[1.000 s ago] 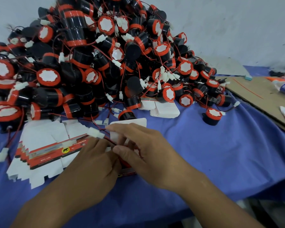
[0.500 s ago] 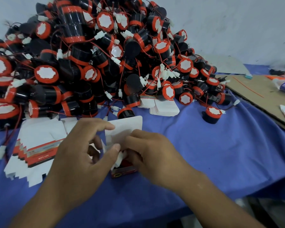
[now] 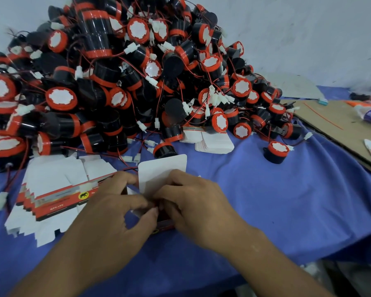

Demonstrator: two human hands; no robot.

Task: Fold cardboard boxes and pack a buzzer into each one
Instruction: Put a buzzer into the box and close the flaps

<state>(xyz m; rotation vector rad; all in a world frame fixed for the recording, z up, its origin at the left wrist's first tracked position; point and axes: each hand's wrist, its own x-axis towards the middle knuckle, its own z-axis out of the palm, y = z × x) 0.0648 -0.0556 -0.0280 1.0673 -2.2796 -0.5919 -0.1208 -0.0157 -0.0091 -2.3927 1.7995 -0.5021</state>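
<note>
Both hands, left hand (image 3: pixel 107 213) and right hand (image 3: pixel 193 209), pinch a small cardboard box (image 3: pixel 162 172) with its white flap upright on the blue-covered desk (image 3: pixel 287 200), just before a heap of buzzers (image 3: pixel 116 82), beside stacked flat boxes (image 3: pixel 51 189).

buzzers (image 3: pixel 60 97) black, red-rimmed, white-faced | cloth (image 3: pixel 287 200) blue | flat boxes (image 3: pixel 51 183) white, red-banded | box (image 3: pixel 162 174) seemingly red, white-flapped
</note>
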